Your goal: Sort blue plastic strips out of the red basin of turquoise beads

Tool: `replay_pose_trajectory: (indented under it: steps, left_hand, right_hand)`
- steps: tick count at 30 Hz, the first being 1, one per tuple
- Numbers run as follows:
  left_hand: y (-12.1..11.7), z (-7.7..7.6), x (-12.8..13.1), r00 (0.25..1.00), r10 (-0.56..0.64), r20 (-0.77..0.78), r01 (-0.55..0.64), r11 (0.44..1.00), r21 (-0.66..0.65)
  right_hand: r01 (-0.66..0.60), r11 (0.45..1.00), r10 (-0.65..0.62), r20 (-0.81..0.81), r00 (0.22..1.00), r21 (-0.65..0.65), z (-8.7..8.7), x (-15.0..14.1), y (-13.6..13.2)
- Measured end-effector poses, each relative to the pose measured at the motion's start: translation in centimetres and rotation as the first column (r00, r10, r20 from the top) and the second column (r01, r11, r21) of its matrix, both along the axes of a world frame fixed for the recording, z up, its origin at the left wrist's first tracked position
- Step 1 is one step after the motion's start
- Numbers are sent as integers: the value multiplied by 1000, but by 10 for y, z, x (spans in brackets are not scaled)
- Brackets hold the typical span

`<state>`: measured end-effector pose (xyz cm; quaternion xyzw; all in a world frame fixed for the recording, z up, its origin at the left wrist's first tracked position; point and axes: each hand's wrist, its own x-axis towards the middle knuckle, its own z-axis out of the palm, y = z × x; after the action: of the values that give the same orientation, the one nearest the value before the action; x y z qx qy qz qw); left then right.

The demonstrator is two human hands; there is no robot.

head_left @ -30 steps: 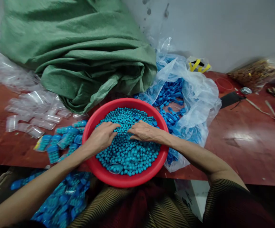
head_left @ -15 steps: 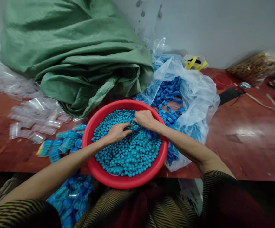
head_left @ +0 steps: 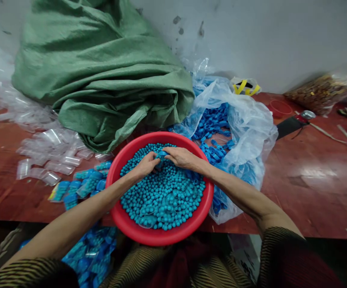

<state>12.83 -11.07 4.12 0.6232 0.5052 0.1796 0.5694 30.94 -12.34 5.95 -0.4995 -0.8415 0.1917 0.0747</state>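
A red basin point(head_left: 158, 239) full of turquoise beads point(head_left: 152, 196) is in front of me at the table's front edge. Over the beads, my left hand point(head_left: 146, 165) is closed around a small clear tube of beads, mostly hidden by the fingers. My right hand point(head_left: 181, 157) pinches a blue cap point(head_left: 162, 154) at the tube's upper end. Whether the cap is fully seated, I cannot tell. Clear tubes also lie on the beads near the basin's front, and a few blue caps show at its right side.
Empty clear tubes point(head_left: 51, 140) lie in a heap at left, with bead-filled, blue-capped tubes point(head_left: 87, 182) beside the basin. A big green sack point(head_left: 107, 76) stands behind. To the right, a plastic bag point(head_left: 248, 120) holds blue caps point(head_left: 213, 120). More filled tubes point(head_left: 92, 252) are below the table edge.
My hands have come together, and a blue cap now shows between them. My right hand's fingers have gone from curled to stretched over the cap. The view has shifted slightly.
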Motion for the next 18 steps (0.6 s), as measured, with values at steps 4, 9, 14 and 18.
replay_pose_trajectory:
  steps: [4, 9, 14, 18]
  left_hand:
    - [-4, 7, -5, 984, 27, 174, -1, 989, -146]
    - [-9, 16, -7, 959, 29, 281, 50, 961, -270]
    - [-16, 17, -6, 916, 71, 396, 16, 977, -212]
    - [-22, 19, -8, 894, 134, 428, -37, 973, -226]
  right_hand:
    - [16, 997, -23, -101, 995, -69, -4, 3, -2]
    - [167, 979, -200, -402, 894, -115, 6, 1, -9]
    - [163, 955, -276, -549, 789, -246, 12, -11, -17]
    - [181, 969, -247, -576, 779, -171, 15, -12, -18]
